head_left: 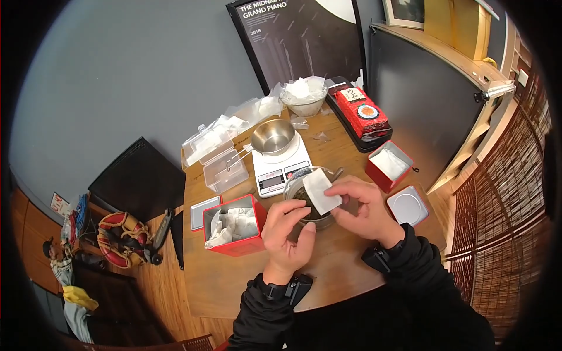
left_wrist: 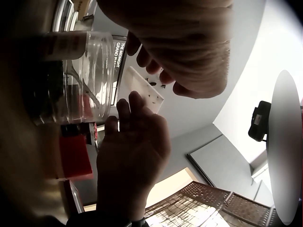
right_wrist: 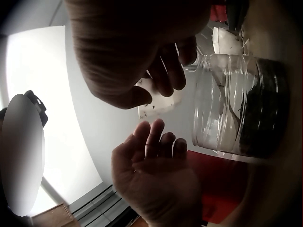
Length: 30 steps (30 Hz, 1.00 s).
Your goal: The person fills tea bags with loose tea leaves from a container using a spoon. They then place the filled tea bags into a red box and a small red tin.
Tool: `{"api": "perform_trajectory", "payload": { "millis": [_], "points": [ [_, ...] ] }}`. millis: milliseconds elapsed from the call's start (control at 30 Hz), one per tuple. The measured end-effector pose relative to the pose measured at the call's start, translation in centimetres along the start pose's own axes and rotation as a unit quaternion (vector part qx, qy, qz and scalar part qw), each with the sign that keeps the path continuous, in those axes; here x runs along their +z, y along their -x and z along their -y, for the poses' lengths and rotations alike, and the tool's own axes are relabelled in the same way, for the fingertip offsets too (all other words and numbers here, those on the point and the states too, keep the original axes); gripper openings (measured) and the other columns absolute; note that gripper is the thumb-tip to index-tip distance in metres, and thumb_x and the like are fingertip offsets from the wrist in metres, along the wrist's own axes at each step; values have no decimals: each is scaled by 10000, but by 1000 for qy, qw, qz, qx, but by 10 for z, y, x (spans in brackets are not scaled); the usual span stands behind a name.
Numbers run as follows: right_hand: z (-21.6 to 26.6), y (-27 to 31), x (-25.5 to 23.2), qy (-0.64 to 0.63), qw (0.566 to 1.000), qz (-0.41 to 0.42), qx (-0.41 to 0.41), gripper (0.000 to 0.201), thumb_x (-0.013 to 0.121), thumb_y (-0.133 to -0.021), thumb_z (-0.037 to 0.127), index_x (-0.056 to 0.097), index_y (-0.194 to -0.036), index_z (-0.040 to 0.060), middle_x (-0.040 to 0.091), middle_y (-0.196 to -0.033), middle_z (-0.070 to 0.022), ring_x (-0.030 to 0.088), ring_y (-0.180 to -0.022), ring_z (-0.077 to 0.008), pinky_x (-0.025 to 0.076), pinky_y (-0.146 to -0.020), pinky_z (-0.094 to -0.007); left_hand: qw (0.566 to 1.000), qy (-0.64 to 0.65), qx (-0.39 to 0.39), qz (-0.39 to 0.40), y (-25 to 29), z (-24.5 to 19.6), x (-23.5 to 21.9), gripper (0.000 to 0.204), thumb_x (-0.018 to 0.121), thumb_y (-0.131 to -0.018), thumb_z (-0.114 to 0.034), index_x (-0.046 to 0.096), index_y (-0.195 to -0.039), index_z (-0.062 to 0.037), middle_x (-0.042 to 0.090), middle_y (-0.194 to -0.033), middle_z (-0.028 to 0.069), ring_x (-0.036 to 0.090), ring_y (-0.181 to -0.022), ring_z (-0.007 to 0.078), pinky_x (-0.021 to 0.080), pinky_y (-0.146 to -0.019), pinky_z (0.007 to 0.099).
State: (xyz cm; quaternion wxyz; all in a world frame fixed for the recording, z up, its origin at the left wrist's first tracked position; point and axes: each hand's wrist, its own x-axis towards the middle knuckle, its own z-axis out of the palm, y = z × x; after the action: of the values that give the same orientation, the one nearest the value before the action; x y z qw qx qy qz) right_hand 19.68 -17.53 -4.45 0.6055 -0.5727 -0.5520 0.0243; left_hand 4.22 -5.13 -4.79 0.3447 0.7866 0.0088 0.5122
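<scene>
My right hand [head_left: 364,212] pinches a flat white tea bag [head_left: 319,190] above the round clear jar [head_left: 288,190]. Dark specks show through the bag [right_wrist: 161,101] in the right wrist view. Dark loose leaves [head_left: 301,198] fill the lower part of the jar, and a spoon [right_wrist: 230,111] leans inside it. My left hand [head_left: 288,237] is at the jar's near left side, palm turned inward, fingers relaxed and holding nothing. In the right wrist view the left hand [right_wrist: 158,175] faces the bag across a gap.
A white kitchen scale [head_left: 298,155] bears a steel pan [head_left: 273,137]. Red tins with white contents stand left [head_left: 249,245] and right [head_left: 389,164], lids beside them. Behind are a clear plastic box [head_left: 225,171], a bowl of white bags [head_left: 304,105] and a red package [head_left: 366,114].
</scene>
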Motion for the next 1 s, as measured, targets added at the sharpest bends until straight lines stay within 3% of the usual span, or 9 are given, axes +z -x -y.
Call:
{"api": "perform_trajectory", "payload": {
  "millis": [133, 267, 333, 367, 467, 600, 667, 900, 1000],
  "points": [
    [1, -1, -2, -25, 1000, 4, 3, 299, 740, -754, 60, 693, -1048, 35, 672, -934, -95, 587, -844, -217, 460, -695, -315, 1000, 10, -24, -6, 3, 4, 1, 251, 664, -741, 14, 690, -991, 26, 658, -1015, 160, 630, -817, 240, 516, -701, 302],
    [-10, -6, -6, 59, 995, -74, -39, 186, 687, -805, 36, 695, -989, 17, 672, -875, -106, 590, -853, -264, 462, -791, -361, 999, 18, -30, -16, 4, 4, 5, 267, 661, -747, 33, 683, -1013, 26, 649, -983, 135, 590, -732, 181, 496, -654, 272],
    [-15, -8, -17, 175, 970, -162, -39, 159, 666, -803, 26, 698, -959, 17, 679, -884, -115, 599, -895, -290, 467, -821, -383, 999, 17, -20, -19, 3, 4, 6, 278, 668, -743, 40, 682, -1020, 27, 645, -969, 130, 568, -701, 168, 487, -637, 268],
    [-13, -9, -25, 186, 965, -183, 12, 138, 645, -801, 28, 711, -922, 29, 685, -899, -129, 604, -943, -318, 468, -857, -406, 999, 15, -21, -19, 4, 4, 5, 278, 671, -743, 40, 682, -1020, 28, 644, -966, 129, 565, -697, 165, 485, -632, 267],
    [-19, -9, -62, 275, 937, -209, 53, 137, 631, -812, 58, 726, -911, 45, 688, -909, -135, 601, -946, -326, 472, -862, -415, 1000, 17, -17, -20, 4, 3, 5, 280, 678, -739, 41, 683, -1019, 28, 644, -962, 128, 561, -690, 161, 480, -624, 264],
    [-23, -11, -106, 347, 913, -160, 141, 155, 621, -835, 100, 748, -917, 63, 692, -835, -131, 578, -958, -319, 455, -860, -418, 999, 20, -14, -34, 3, 1, 6, 279, 692, -731, 45, 683, -1009, 23, 645, -958, 123, 558, -682, 153, 473, -609, 258],
    [-22, -12, -114, 374, 895, -55, 237, 156, 629, -827, 99, 755, -916, 79, 695, -806, -128, 564, -959, -311, 417, -881, -404, 999, 21, -14, -35, 3, 2, 6, 280, 698, -727, 47, 683, -1005, 19, 646, -958, 121, 558, -677, 150, 470, -604, 254],
    [-54, -7, -124, 378, 901, 58, 204, 148, 648, -795, 120, 771, -874, 99, 701, -870, -139, 560, -1020, -316, 369, -944, -411, 999, 11, -26, -39, 5, 4, 6, 281, 719, -720, 45, 686, -996, 4, 648, -961, 111, 561, -659, 136, 467, -586, 245],
    [-36, -10, -117, 396, 892, 67, 207, 161, 667, -778, 130, 772, -898, 104, 698, -949, -153, 546, -1077, -328, 368, -963, -415, 999, 10, -30, -42, 6, 6, 5, 278, 724, -722, 39, 687, -995, -1, 648, -962, 107, 563, -656, 134, 469, -586, 246]
  ]
}}
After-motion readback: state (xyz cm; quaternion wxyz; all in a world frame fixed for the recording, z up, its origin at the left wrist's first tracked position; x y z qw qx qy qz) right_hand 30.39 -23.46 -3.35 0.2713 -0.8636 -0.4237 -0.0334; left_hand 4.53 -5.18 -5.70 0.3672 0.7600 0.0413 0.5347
